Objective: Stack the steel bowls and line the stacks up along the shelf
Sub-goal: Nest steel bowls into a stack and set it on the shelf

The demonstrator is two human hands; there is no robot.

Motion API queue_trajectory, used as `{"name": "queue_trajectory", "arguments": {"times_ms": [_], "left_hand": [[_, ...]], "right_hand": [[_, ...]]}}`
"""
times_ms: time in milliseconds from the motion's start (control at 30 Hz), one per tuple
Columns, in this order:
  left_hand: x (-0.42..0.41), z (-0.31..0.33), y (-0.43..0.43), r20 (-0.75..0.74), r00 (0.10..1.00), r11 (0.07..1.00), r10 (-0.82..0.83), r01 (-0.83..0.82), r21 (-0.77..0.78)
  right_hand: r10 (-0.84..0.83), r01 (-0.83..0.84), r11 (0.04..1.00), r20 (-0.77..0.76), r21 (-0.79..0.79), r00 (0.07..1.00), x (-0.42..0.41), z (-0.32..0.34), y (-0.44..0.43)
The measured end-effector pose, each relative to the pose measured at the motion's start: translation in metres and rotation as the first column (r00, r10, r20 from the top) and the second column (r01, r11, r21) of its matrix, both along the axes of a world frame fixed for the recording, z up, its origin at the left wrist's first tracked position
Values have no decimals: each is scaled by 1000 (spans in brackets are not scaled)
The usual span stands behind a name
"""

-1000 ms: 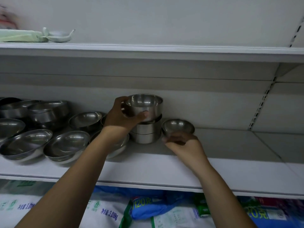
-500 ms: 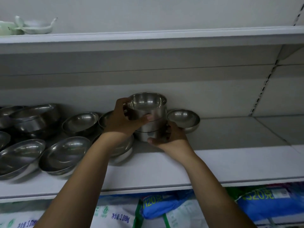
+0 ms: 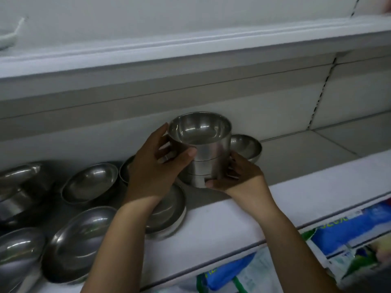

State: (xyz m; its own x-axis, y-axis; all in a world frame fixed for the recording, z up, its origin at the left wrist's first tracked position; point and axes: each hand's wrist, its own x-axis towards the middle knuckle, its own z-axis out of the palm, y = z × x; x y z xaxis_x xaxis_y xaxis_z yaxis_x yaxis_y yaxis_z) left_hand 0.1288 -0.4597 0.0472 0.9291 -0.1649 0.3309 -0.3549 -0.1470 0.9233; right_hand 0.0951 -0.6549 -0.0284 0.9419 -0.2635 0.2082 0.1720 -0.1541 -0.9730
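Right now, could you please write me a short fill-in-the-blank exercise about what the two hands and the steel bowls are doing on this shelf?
1. Both hands grip one stack of straight-sided steel bowls; the left hand holds it near the ____.
2. The right hand holds that stack near its ____.
3. The single round bowl behind the right hand sits to the ____ of the stack.
4. The loose shallow bowls lie on the ____ part of the shelf.

Missing words: top; bottom; right; left
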Motion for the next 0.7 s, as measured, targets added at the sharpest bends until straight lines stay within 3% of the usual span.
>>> {"name": "queue_trajectory", "arguments": {"times_ms": [367,700], "left_hand": [[-4,4,-18,45,970,971,-237,238,-13],[-52,12,-98,128,965,972,-228,233,-25]], "right_hand": [[-169,169,986,-13,-4,986,-54,16,-18],[-207,207,978,27,19,978,-108,31,-89]]}}
